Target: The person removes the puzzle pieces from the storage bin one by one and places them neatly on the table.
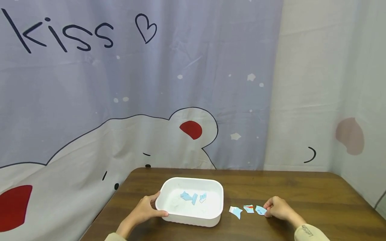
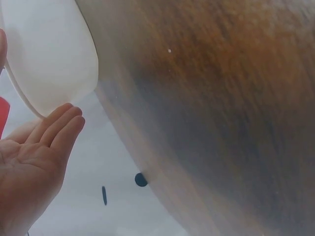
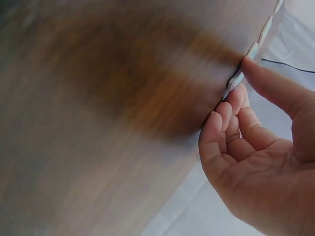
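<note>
Fingers of the right hand [image 1: 278,208] pinched the rightmost scrap [image 1: 259,210] of three, between the white tub [image 1: 190,220] and the right edge of the table [image 1: 313,189]; the left hand [image 1: 144,209] gripped the tub's left end; blue pieces [image 1: 194,199] lay inside.

Lettering "kiss" [image 1: 57,38] and heart sign [image 1: 146,29], black: on curtain [image 1: 217,67], above and left of white tub [image 1: 193,221]. Dark sleeve lettering [image 1: 307,230], not surely legible: on right sleeve [image 1: 315,233], right of tub.
</note>
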Motion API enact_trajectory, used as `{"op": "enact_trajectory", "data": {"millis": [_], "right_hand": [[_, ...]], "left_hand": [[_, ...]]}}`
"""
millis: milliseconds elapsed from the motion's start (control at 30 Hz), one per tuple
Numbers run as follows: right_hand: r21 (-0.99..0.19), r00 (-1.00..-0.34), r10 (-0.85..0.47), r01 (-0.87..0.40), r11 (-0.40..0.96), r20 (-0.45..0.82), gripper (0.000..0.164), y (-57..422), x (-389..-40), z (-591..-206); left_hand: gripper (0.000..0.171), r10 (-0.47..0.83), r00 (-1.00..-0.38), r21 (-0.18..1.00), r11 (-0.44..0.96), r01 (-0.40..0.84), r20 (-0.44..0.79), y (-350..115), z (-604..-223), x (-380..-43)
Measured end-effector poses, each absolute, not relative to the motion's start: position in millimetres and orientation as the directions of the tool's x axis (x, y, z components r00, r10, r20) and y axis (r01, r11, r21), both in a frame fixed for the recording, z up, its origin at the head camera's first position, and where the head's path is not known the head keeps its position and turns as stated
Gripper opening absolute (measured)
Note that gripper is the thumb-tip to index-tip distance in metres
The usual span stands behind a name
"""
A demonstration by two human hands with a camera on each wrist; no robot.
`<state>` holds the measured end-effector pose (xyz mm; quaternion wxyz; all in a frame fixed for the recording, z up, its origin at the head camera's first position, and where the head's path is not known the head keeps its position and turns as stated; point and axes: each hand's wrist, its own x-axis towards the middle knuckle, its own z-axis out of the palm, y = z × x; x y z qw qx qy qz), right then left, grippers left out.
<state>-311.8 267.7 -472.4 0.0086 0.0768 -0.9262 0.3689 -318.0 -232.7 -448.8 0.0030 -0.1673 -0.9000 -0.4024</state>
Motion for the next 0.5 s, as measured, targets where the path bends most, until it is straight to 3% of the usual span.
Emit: {"op": "enact_trajectory", "data": {"millis": [500], "right_hand": [[-0.759,-0.978,-0.203,-0.172,0.628,0.053,0.029,276.0,-314.7,-460.3]], "left_hand": [[0.099,0.298,-0.942,0.725,0.614,0.311,0.152,-232.5,-450.3,-318.0]]}}
